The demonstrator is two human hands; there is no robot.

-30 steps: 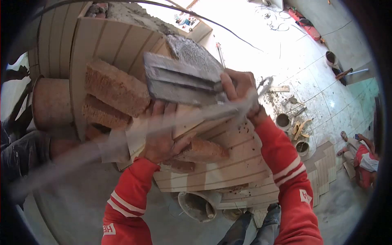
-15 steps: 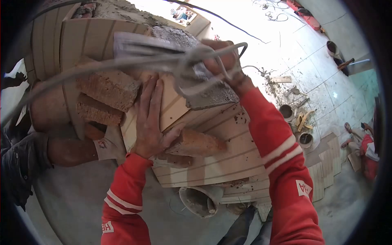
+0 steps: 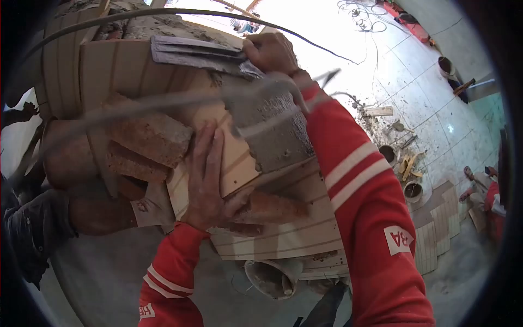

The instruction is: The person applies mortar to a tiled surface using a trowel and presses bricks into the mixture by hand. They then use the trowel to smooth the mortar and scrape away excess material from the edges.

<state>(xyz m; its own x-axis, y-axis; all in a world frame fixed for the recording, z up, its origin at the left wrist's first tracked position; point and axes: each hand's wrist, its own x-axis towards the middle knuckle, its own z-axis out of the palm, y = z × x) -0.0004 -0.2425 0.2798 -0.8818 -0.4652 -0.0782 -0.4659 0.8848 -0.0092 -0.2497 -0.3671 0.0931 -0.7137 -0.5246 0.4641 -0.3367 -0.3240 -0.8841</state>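
My left hand [image 3: 206,182] lies with its fingers stretched flat on a striped tile [image 3: 239,155]. Grey mortar [image 3: 275,136] covers the right part of the tile's top. My right hand [image 3: 272,53] grips a plastering trowel [image 3: 190,53] beyond the mortar, its long blade pointing left; the fingers cover the handle. To the left of my left hand, a rough brick [image 3: 150,131] rests above another brick [image 3: 136,161]. One more brick [image 3: 278,208] lies partly under the tile beside my left thumb. A blurred grey cable or rod [image 3: 163,103] crosses close in front of the camera.
A person's bare leg [image 3: 101,210] is at the left. Below the tiled surface [image 3: 283,240] stands a bucket [image 3: 271,279]. Several pails, debris and loose tiles [image 3: 433,234] lie on the right floor, where another person [image 3: 487,199] is seen. A dark cable [image 3: 218,15] arches across the top.
My right hand has moved the trowel up and away from the mortar, exposing more of its surface. My left hand stays flat on the tile. The view has shifted slightly.
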